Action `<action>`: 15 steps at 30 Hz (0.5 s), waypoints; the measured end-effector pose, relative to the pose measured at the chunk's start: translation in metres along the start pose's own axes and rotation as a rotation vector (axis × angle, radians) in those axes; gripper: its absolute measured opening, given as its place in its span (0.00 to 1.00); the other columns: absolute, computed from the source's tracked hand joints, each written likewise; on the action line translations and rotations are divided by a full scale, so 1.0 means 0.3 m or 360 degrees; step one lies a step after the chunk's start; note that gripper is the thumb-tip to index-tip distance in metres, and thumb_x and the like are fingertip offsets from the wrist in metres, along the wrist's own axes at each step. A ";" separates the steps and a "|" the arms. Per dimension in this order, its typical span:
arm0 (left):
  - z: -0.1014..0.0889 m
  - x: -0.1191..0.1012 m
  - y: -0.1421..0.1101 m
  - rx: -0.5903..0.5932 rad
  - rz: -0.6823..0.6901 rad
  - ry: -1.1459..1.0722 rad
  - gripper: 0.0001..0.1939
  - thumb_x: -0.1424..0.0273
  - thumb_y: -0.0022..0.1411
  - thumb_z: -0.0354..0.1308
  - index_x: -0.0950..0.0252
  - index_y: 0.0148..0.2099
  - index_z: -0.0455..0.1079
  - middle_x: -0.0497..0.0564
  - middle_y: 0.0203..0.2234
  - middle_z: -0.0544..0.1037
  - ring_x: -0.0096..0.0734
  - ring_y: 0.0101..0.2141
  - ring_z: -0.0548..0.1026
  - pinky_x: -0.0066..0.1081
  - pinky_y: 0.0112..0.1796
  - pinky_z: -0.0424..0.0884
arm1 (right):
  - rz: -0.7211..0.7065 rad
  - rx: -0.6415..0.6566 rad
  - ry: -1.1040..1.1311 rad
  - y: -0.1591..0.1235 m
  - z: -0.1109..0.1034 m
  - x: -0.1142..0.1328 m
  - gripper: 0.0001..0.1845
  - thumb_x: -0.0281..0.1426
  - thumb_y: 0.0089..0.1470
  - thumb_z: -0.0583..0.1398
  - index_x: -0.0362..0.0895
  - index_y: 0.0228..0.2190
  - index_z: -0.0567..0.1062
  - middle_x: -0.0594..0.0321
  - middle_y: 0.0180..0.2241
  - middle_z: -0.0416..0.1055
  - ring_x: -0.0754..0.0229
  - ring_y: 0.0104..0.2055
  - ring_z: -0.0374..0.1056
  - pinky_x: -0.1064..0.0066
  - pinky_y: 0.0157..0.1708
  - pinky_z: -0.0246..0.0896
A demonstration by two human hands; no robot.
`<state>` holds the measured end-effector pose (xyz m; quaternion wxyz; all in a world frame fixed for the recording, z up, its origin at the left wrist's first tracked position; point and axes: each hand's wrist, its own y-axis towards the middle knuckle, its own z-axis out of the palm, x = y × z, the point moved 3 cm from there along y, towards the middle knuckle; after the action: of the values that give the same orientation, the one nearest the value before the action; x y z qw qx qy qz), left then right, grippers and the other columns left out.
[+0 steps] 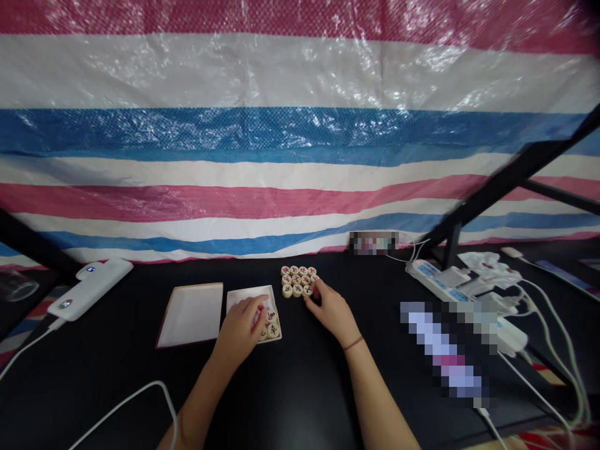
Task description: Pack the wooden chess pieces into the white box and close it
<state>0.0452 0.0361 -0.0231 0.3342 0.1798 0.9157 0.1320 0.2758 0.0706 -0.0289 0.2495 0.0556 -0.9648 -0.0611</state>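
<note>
My left hand [241, 325] reaches over an open white box [244, 292], its fingers bent inward. Whatever those fingers hold, if anything, is hidden. Round wooden Chinese chess pieces [273, 330] lie in the box's right part, next to the fingertips. My right hand [332, 306] is at the right side of a block of chess pieces [296, 280] set in close rows on the black table. Its thumb and fingers close around the corner chess piece [307, 290] in the nearest row. Red characters mark the farther rows; the nearest row's look dark. The fingers cover part of the block's right edge.
A shallow box lid [192, 315] lies left of the box. Farther left is a white device [91, 290] with a cable. On the right are a power strip [434, 275], tangled white cables and a blurred-out phone-like object [443, 350]. A striped plastic sheet [281, 137] hangs behind.
</note>
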 end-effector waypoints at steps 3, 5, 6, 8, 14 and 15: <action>-0.021 0.055 0.006 -0.0039 -0.0074 0.0050 0.16 0.72 0.66 0.43 0.62 0.51 0.68 0.54 0.40 0.78 0.37 0.40 0.76 0.36 0.42 0.71 | -0.0073 -0.0021 0.0253 -0.006 -0.018 0.038 0.06 0.36 0.57 0.56 0.46 0.32 0.67 0.67 0.24 0.67 0.62 0.24 0.64 0.73 0.27 0.55; -0.027 0.079 0.008 0.0012 -0.0117 0.0102 0.16 0.73 0.65 0.43 0.63 0.48 0.70 0.54 0.40 0.78 0.37 0.40 0.76 0.36 0.41 0.70 | -0.0200 0.0074 0.0484 -0.014 -0.013 0.087 0.11 0.38 0.61 0.52 0.46 0.36 0.70 0.65 0.27 0.72 0.61 0.28 0.68 0.72 0.31 0.60; -0.026 0.083 0.007 0.0056 -0.0135 0.0143 0.15 0.74 0.65 0.44 0.63 0.46 0.71 0.54 0.39 0.78 0.37 0.40 0.76 0.36 0.41 0.69 | -0.0274 0.0149 0.0585 -0.020 -0.004 0.115 0.13 0.39 0.63 0.51 0.46 0.39 0.72 0.63 0.31 0.74 0.60 0.32 0.70 0.71 0.35 0.62; -0.018 0.073 0.005 0.0137 -0.0164 0.0261 0.14 0.73 0.64 0.46 0.61 0.43 0.73 0.52 0.38 0.79 0.38 0.41 0.75 0.37 0.42 0.67 | -0.0393 0.0286 0.0708 -0.033 0.022 0.169 0.17 0.39 0.65 0.48 0.46 0.44 0.73 0.59 0.41 0.76 0.58 0.42 0.72 0.69 0.44 0.63; 0.032 -0.014 -0.007 0.0228 -0.0141 0.0601 0.12 0.66 0.66 0.50 0.60 0.41 0.76 0.53 0.39 0.79 0.43 0.43 0.73 0.41 0.42 0.61 | -0.0473 0.0415 0.0651 -0.056 0.084 0.234 0.23 0.39 0.67 0.43 0.45 0.42 0.75 0.57 0.42 0.76 0.57 0.47 0.71 0.67 0.49 0.62; 0.040 -0.024 -0.008 0.0242 -0.0129 0.0622 0.13 0.66 0.66 0.50 0.60 0.41 0.76 0.53 0.39 0.79 0.43 0.42 0.73 0.41 0.42 0.61 | -0.0467 0.0412 0.0642 -0.056 0.087 0.234 0.24 0.39 0.67 0.43 0.44 0.42 0.75 0.57 0.41 0.76 0.57 0.46 0.71 0.67 0.49 0.62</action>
<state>0.0576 0.0324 -0.0287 0.1406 0.1384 0.9770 0.0813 0.2034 0.0467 -0.0207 0.4158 0.2372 -0.8771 0.0393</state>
